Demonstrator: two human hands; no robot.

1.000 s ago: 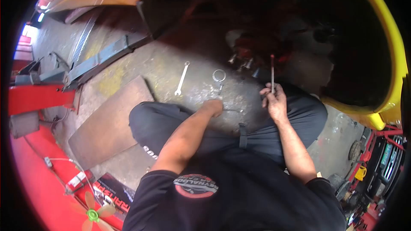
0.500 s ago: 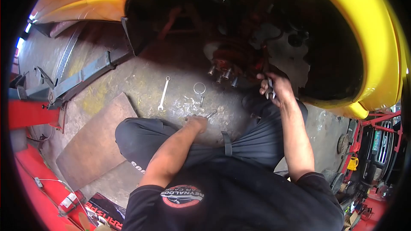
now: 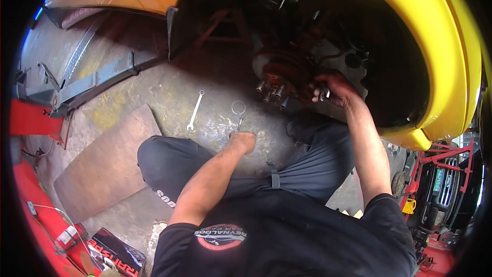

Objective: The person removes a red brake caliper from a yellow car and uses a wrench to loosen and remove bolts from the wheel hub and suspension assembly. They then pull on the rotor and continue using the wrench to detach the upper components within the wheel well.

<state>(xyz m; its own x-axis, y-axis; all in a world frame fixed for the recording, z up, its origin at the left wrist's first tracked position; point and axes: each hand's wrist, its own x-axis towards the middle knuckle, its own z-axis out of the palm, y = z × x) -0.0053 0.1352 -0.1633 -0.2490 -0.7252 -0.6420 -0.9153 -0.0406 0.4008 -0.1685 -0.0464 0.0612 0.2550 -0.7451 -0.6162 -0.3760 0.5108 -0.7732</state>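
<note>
My right hand [image 3: 338, 88] is closed around a metal wrench [image 3: 325, 94], its open jaw showing past the fingers. This hand is just right of the wheel hub [image 3: 281, 74], whose studs carry several metal nuts [image 3: 277, 91]. My left hand [image 3: 244, 142] is closed low over the floor between my knees; what its fingers hold is hidden. Beyond its knuckles lie a small bolt-like metal piece [image 3: 240, 122] and a metal ring [image 3: 238, 107]. A combination wrench [image 3: 195, 111] lies on the floor to their left.
The yellow fender [image 3: 441, 36] arches over the dark wheel well. A red stand [image 3: 215, 28] is under the car. At left are a grey metal arm [image 3: 95, 82] and a brown board [image 3: 110, 166]. A box [image 3: 119, 251] sits lower left; another vehicle [image 3: 446, 184] is at right.
My right hand has moved up with the wrench, deeper beside the hub. My left hand has shifted forward to the bolt-like piece. The view has tilted slightly.
</note>
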